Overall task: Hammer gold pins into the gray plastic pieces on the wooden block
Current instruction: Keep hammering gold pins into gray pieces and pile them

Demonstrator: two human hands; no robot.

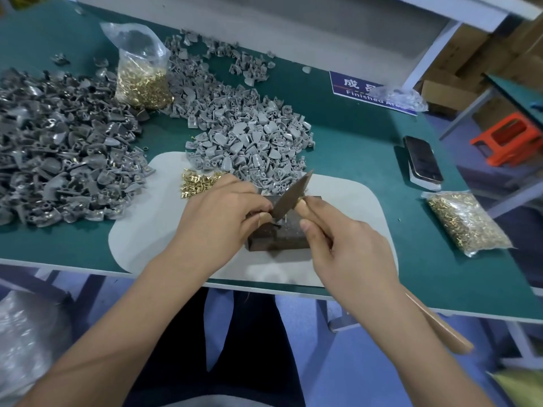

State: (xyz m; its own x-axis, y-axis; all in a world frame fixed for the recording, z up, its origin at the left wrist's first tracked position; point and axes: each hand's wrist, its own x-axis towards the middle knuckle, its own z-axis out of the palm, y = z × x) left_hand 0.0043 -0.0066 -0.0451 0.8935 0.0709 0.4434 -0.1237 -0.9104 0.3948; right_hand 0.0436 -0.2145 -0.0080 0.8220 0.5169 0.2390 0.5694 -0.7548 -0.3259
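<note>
Right hand [346, 239] grip: closed round hammer [289, 198], head over wooden block [282, 239] on bench. Left hand [223, 210] grip: fingers pinched at block; piece hidden. Step: striking. Next: square blow.

Matt gray plastic pieces [249, 142], shiny gold metal pins [197, 182], dark wooden block [282, 233].

hammer [289, 198] over wooden block [282, 233], gray pieces [249, 142] behind

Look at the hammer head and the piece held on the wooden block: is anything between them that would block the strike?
Nothing visible does. The hammer head hangs tilted just above the wooden block. The left hand pinches the piece from the left; its fingertips lie close beside the strike spot.
</note>
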